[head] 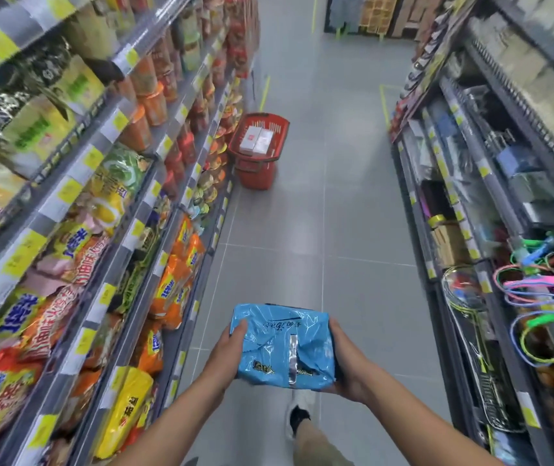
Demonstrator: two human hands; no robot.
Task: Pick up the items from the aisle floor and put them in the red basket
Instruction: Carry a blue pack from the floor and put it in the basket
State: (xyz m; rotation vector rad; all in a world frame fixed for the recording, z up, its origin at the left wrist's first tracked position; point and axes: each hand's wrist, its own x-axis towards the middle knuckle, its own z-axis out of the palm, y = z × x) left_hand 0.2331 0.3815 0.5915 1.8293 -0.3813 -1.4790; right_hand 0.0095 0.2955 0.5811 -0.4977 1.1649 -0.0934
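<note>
I hold a blue plastic multipack (282, 344) in front of me with both hands, low in the head view. My left hand (226, 349) grips its left side, thumb on top. My right hand (346, 361) cups its right side and underside. The red basket (255, 176) stands on the aisle floor farther ahead, close to the left shelves. Two white boxes (257, 140) lie inside it.
Shelves of noodle packs (168, 290) and cups line the left side. Shelves with tools, rackets and coloured ropes (537, 297) line the right. Grey tiled floor (336, 230) runs between them up to the basket. My foot in a dark sock and white shoe (297, 415) is below the pack.
</note>
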